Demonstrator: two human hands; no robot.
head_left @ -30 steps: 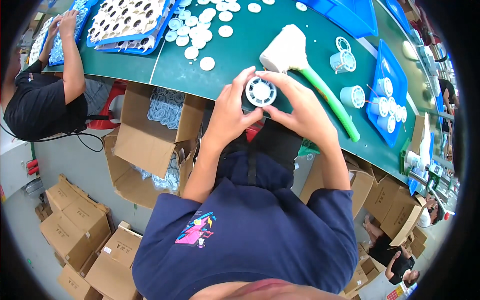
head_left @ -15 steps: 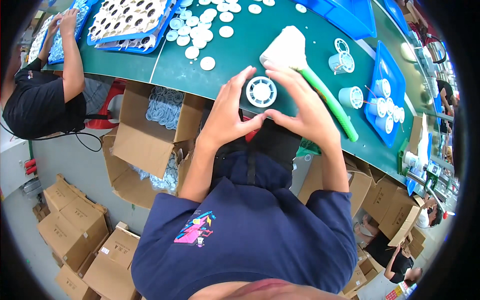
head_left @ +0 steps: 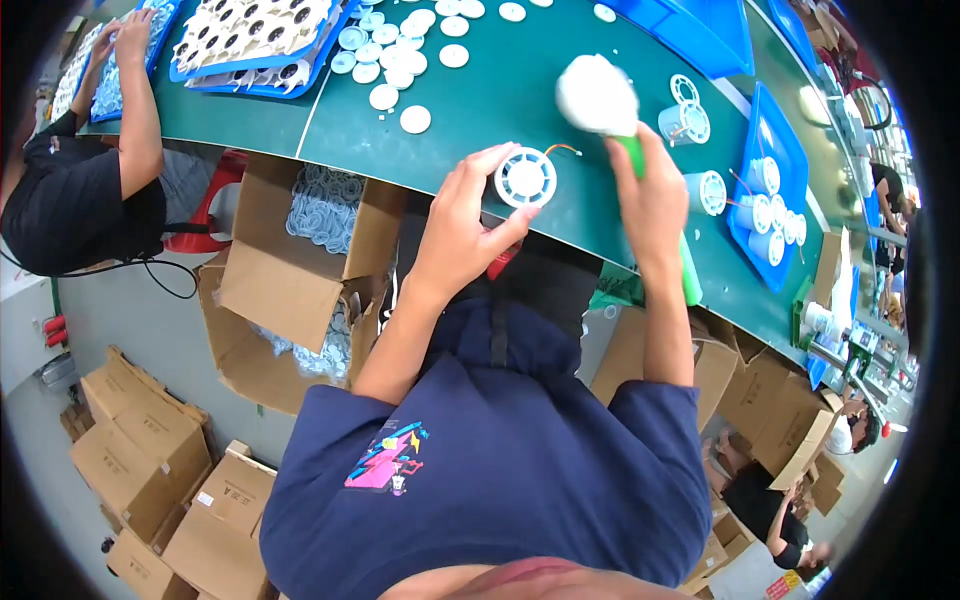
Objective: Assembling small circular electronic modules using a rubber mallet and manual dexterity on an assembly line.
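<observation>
My left hand (head_left: 470, 205) grips a round white slotted plastic housing (head_left: 525, 177) at the near edge of the green table (head_left: 400, 165). Its spoked face points up, and a short coloured wire (head_left: 565, 148) sticks out at its far right. My right hand (head_left: 650, 200) is wrapped round the green handle of a mallet (head_left: 597, 95), whose white head, seemingly wrapped in cloth, is blurred and to the right of the housing, not touching it. Just right of my right hand stands a similar housing (head_left: 706, 193); beyond it lie another housing (head_left: 688, 122) and a loose ring (head_left: 684, 88).
Many pale discs (head_left: 405, 65) lie scattered at the far left. A blue tray (head_left: 775, 130) with several housings stands at the right, and a blue bin (head_left: 700, 35) at the back. Open cartons (head_left: 290, 290) sit below the table edge. A co-worker (head_left: 95, 190) works at the left.
My right hand has left the housing and taken hold of the mallet's handle; the mallet has shifted and its head is moving. My left hand has closed on the housing, whose wire now shows.
</observation>
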